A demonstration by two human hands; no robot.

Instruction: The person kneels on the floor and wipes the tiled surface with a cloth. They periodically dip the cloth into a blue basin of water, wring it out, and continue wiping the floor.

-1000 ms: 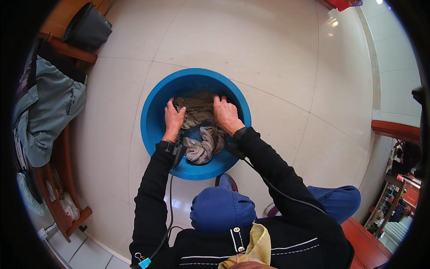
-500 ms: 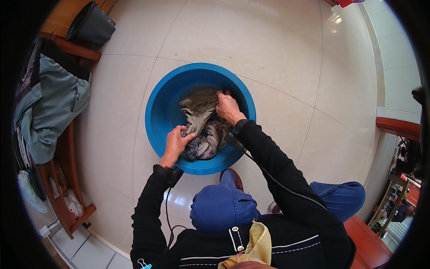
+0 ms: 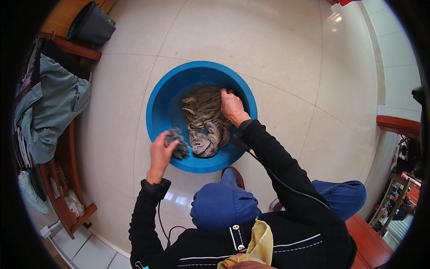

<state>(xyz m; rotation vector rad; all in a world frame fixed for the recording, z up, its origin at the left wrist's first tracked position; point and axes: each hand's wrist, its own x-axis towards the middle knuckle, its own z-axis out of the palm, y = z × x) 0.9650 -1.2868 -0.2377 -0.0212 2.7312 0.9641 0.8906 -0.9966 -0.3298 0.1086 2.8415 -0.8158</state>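
A round blue basin (image 3: 154, 107) stands on the floor before me, with some water in it. Wet greyish-brown cloth (image 3: 204, 110) lies crumpled inside, its lower end twisted into a loop. My left hand (image 3: 160, 154) is at the basin's near-left rim, closed on a dark grey, speckled, bunched-up cloth (image 3: 179, 145) apart from the brown one. Inside the right wall of the basin, my right hand (image 3: 233, 107) grips the edge of the brown cloth; its fingertips are partly hidden.
A wooden rack (image 3: 71, 179) on the left bears a grey-green garment (image 3: 60, 103). Beyond it is a black bin (image 3: 92, 24). Pale floor tiles (image 3: 277, 54) surround the basin. My blue-trousered knee (image 3: 224, 208) is close to its near side. Cables run along both my forearms.
My left hand has drawn the dark grey cloth away from the brown cloth, toward the near-left rim. My right hand has shifted slightly right and down. The brown cloth has settled flatter.
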